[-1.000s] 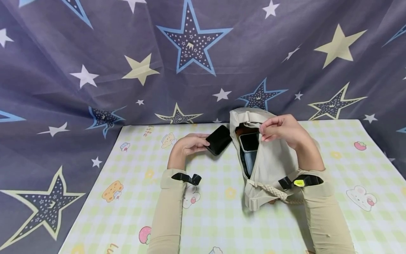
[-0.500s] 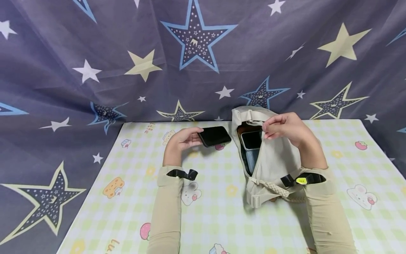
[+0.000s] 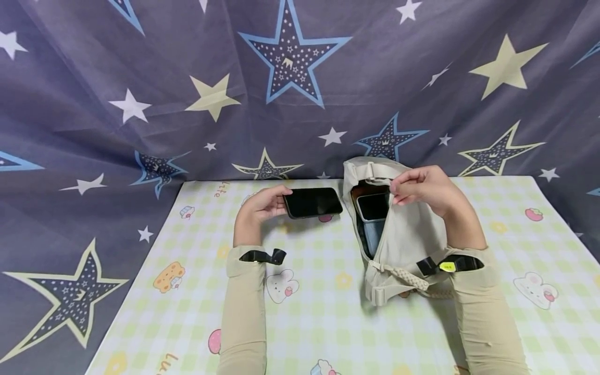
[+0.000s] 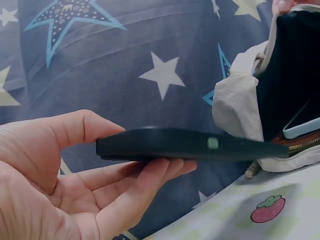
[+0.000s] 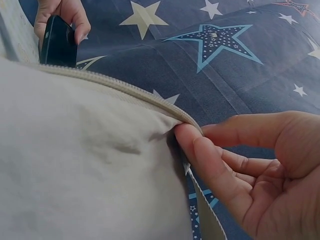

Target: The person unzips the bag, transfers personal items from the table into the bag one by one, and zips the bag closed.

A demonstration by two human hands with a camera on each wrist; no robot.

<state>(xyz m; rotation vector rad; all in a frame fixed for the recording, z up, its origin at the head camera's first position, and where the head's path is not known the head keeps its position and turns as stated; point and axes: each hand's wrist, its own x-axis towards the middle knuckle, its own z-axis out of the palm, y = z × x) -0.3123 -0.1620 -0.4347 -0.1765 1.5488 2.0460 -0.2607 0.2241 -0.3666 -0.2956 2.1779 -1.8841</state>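
A black smartphone (image 3: 314, 202) lies level above the table, left of the bag, its dark screen facing up. My left hand (image 3: 264, 204) pinches it at its left end, thumb on top and fingers beneath, as the left wrist view also shows with the phone (image 4: 175, 143) edge-on. The cream backpack (image 3: 414, 234) lies on the table with its zipped mouth open. My right hand (image 3: 426, 190) pinches the zipper edge of that mouth, seen close up in the right wrist view along the zipper (image 5: 125, 89). Inside the bag sits a light-framed device with a dark screen (image 3: 373, 207), above something blue-grey (image 3: 373, 237).
The table has a green-and-white checked cloth (image 3: 319, 302) with cartoon prints. Behind it hangs a dark star-patterned curtain (image 3: 164, 78). A braided cord (image 3: 407, 278) and straps lie at the bag's near end. Black bands circle both sleeves.
The phone has turned from slanted to lengthwise and moved a little left, away from the bag, with my left hand. My right hand stays on the bag's edge.
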